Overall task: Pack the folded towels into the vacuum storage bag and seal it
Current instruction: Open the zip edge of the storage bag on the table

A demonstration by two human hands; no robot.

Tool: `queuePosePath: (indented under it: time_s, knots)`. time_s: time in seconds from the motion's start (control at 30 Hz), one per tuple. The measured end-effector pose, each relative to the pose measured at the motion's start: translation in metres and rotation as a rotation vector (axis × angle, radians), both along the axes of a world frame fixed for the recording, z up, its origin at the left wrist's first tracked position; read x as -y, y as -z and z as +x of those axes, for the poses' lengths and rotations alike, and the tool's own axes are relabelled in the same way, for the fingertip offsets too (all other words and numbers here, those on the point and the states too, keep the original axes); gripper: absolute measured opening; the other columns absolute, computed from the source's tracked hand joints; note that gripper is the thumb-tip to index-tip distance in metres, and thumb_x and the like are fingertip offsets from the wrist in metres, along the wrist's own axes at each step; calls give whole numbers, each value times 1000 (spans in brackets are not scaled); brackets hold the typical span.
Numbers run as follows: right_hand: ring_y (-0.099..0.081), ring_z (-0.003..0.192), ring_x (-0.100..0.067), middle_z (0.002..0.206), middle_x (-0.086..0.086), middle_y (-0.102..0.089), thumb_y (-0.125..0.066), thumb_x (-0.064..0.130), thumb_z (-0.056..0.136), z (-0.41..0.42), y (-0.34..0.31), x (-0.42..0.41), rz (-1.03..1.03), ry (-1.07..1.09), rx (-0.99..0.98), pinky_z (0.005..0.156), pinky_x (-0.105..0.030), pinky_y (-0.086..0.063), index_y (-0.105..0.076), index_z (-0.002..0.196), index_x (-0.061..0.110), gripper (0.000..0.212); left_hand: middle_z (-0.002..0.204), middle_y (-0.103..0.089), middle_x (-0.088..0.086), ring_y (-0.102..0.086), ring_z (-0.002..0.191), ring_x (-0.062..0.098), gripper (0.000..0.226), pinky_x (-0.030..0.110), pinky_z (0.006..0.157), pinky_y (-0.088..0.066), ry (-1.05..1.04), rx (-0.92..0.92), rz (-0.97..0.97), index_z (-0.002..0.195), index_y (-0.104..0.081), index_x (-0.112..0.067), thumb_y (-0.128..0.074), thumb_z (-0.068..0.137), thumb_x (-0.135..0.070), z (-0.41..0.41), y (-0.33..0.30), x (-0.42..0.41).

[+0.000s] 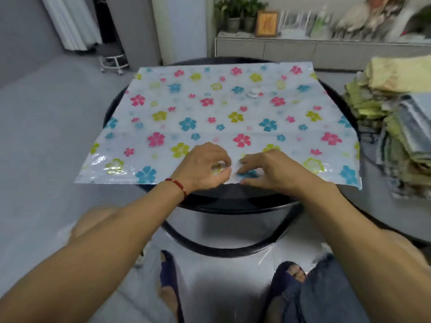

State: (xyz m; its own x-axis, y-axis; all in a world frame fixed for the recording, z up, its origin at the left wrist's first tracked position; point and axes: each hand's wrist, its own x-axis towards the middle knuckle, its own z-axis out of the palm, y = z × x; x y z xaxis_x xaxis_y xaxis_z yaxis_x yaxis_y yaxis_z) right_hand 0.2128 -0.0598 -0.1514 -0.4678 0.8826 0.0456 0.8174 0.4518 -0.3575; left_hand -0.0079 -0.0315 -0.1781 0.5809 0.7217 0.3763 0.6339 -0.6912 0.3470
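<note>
A flat vacuum storage bag (210, 113) printed with pink, blue and yellow flowers lies spread over a round black table (233, 199). A white valve cap (254, 92) sits on its far half. My left hand (203, 166) and my right hand (265, 169) meet at the middle of the bag's near edge. The fingertips of both pinch the plastic there. The bag looks empty and flat. Folded towels (396, 127) in green, yellow and grey are piled to the right of the table.
A low grey cabinet (303, 50) with potted plants and a framed picture runs along the far wall. A white rolling stand (114, 64) is at the back left. My feet in dark sandals (168, 276) rest under the table's ring base.
</note>
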Motion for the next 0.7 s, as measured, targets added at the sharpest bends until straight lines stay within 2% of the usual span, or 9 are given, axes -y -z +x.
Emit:
queuePosePath:
  time_s: [0.07,0.17,0.23,0.3,0.4,0.43,0.53,0.6,0.7]
  knots:
    - [-64,128,-21,135,-2,-71,-81,34,87,-2,-5,4,-47,35,-17,108,-38,-46,-82,114,21,30,103,-72,-2,-63,100,23,21,40,89,-50,0,-2,-81,96,-74,-17,-73,83,-34,-3,-3,3]
    - [-62,132,-19,139,-6,-68,-81,31,88,-3,-11,3,-102,48,-14,110,-38,-45,-83,112,20,27,126,-66,-3,-56,118,17,43,35,102,-44,23,-167,-154,116,-71,-26,-73,82,-52,-13,-8,1]
    - [-63,130,-19,138,-5,-69,-80,30,89,-4,-13,3,-104,56,-8,109,-38,-46,-83,111,20,25,138,-60,-6,-51,127,13,49,30,108,-39,18,-165,-222,124,-68,-31,-72,82,-55,-19,-6,3]
    - [-67,121,-21,130,-3,-74,-77,27,91,-8,-9,6,-55,46,9,103,-38,-50,-84,107,18,19,140,-58,-9,-49,130,10,46,30,110,-37,1,-112,-251,125,-67,-34,-71,83,-53,-21,-1,6]
    - [-68,92,-24,98,0,-78,-67,20,93,-15,0,10,45,-2,63,83,-43,-54,-79,92,15,13,137,-61,-10,-50,128,8,34,30,109,-39,-18,-14,-276,117,-71,-38,-71,85,-48,-18,2,7]
    - [-66,88,-24,94,0,-76,-64,20,94,-16,2,11,63,0,78,80,-43,-54,-76,91,16,13,135,-62,-10,-51,127,6,29,30,108,-40,-26,13,-291,113,-72,-39,-70,85,-47,-18,2,7]
    - [-67,92,-22,102,2,-76,-62,25,95,-14,3,6,92,38,82,83,-43,-53,-75,98,17,16,124,-69,-9,-57,119,4,17,31,103,-45,-49,69,-297,100,-78,-34,-71,85,-38,-15,-2,8]
    - [-67,94,-21,104,3,-76,-61,27,96,-14,1,4,83,50,81,84,-42,-53,-75,100,17,17,109,-75,-9,-62,108,5,10,34,94,-51,-49,77,-254,88,-80,-28,-72,84,-30,-11,-7,11]
    - [-65,102,-20,106,4,-76,-64,31,97,-16,-2,11,117,36,101,87,-40,-50,-76,98,19,17,96,-74,-13,-62,93,12,12,40,82,-53,-74,-85,-174,86,-78,-29,-67,85,-32,-4,-13,13]
